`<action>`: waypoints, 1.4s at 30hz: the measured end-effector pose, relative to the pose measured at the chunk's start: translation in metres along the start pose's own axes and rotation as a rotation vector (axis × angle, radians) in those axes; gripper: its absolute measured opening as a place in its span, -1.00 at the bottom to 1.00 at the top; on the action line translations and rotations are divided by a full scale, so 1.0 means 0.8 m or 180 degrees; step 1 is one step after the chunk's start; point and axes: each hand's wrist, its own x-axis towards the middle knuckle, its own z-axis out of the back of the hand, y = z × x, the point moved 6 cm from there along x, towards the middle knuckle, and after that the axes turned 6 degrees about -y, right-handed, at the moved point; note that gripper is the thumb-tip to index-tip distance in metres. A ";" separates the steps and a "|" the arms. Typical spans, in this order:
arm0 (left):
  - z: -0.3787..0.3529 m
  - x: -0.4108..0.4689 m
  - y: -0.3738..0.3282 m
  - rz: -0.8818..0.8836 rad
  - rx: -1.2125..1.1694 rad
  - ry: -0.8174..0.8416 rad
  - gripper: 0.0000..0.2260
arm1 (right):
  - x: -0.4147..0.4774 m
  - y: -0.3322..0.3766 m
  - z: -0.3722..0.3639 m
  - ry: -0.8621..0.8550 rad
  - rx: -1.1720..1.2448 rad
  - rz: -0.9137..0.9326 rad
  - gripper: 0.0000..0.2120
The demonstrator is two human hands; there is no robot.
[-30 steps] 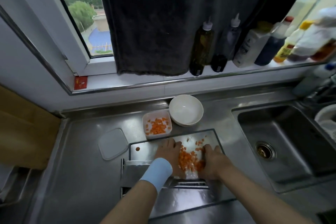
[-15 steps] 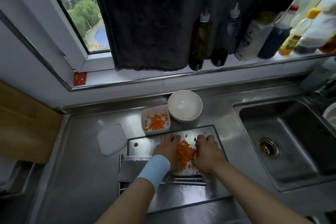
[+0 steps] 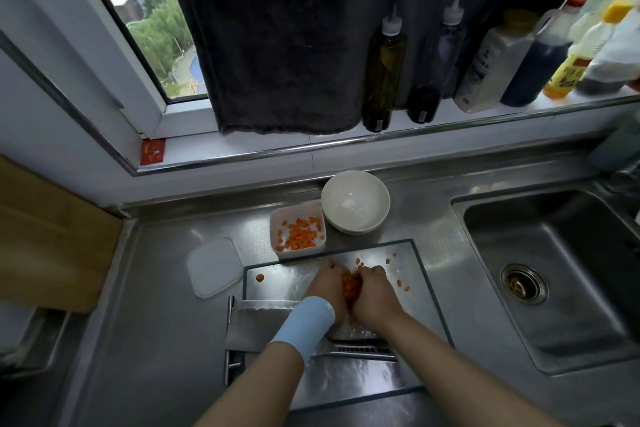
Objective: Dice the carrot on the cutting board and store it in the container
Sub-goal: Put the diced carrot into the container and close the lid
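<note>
Head view of a steel counter. The left hand (image 3: 327, 288), with a blue wristband (image 3: 304, 326), and the right hand (image 3: 375, 295) meet at the centre of the cutting board (image 3: 427, 291). Both are cupped, fingers curled inward and pressed against a heap of carrot dice (image 3: 350, 286) held between the palms; the fingertips nearly touch at the heap's 12 o'clock edge. Loose dice (image 3: 400, 282) lie on the board at 2 to 3 o'clock from the hands, and a single round slice (image 3: 259, 277) lies at 9 o'clock, near the board's left edge. The container (image 3: 274, 236), partly filled with more dice, stands just beyond the board at 11 o'clock from the hands. Its lid (image 3: 214, 267) lies flat at 9 o'clock from the board's far left corner. A white bowl (image 3: 355, 201) stands against the container's right side, at 12 o'clock from the hands. A cleaver (image 3: 256, 319) lies at 8 o'clock, partly under the left forearm. The sink (image 3: 554, 270) is at 3 o'clock.
</note>
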 end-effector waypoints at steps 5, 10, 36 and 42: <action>0.010 -0.006 0.005 0.0469 -0.0392 0.0111 -0.89 | 0.000 0.000 0.011 -0.0107 0.0565 -0.0258 -0.79; 0.039 -0.013 0.014 0.0596 -0.0816 0.0368 -0.88 | 0.000 0.025 0.030 -0.0011 0.0810 -0.0395 -0.95; 0.166 0.089 0.116 0.0429 -0.0754 0.0125 -0.76 | 0.134 0.171 0.004 0.0012 0.0435 0.0354 -0.75; 0.175 0.056 0.125 0.0444 -0.0766 -0.0318 -0.78 | 0.099 0.190 0.007 -0.0126 0.0155 0.0861 -0.77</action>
